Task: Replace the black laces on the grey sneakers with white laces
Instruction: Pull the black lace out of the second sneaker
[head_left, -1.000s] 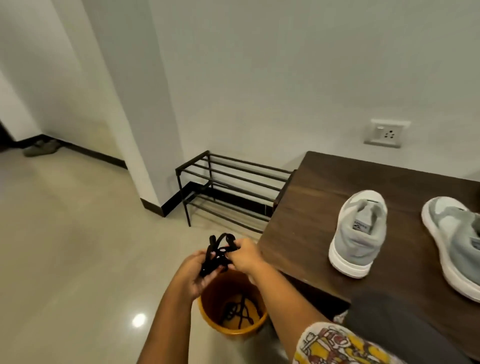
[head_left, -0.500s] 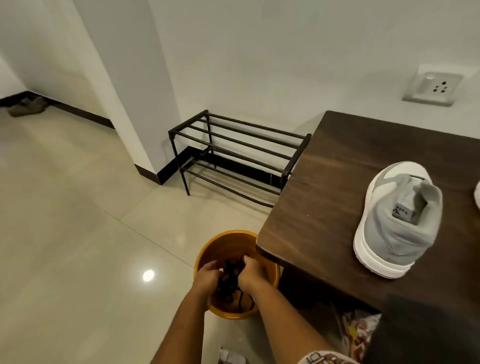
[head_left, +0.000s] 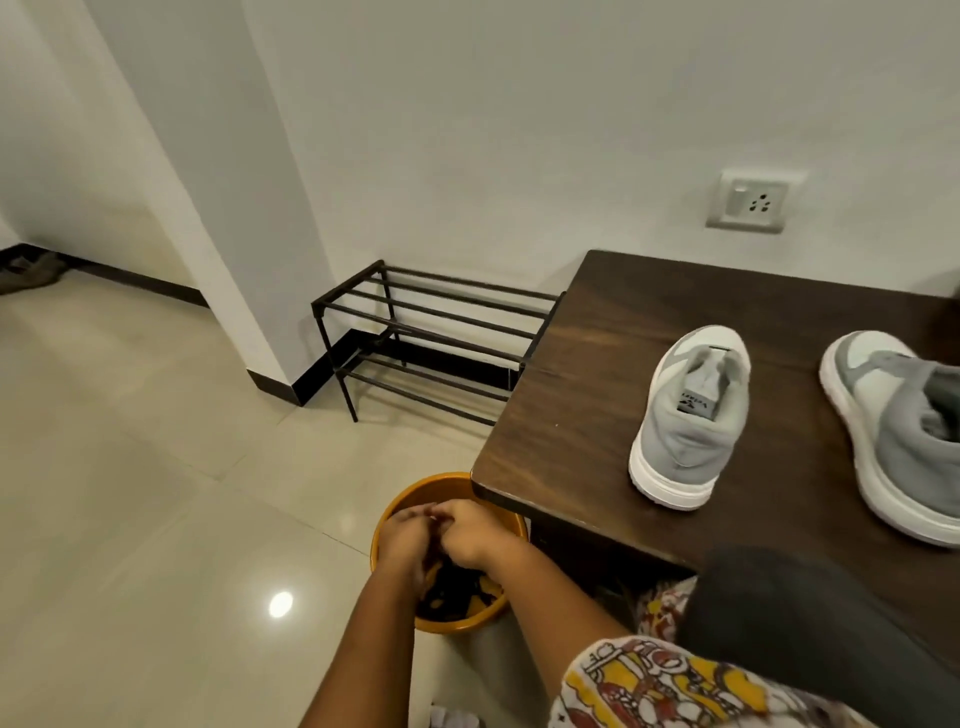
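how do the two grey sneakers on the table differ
The left sneaker is wholly in view; the right sneaker is cut off by the picture's edge. The left sneaker points roughly at the wall, heel toward the person; the right sneaker lies angled, toe leftward. Both stand upright on the dark table, grey with white soles, no laces showing.

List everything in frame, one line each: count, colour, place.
grey sneakers: 2, grey and white, on the table, no laces visible; the right one is cut off by the frame edge
table: 1, dark brown wood, against the wall
bucket: 1, orange, on the floor at the table's near corner
black laces: count unclear, black, bunched inside the bucket
shoe rack: 1, black metal, on the floor against the wall
wall socket: 1, white, above the table
left hand: 1, at the bucket mouth, grip unclear
right hand: 1, beside it, grip unclear
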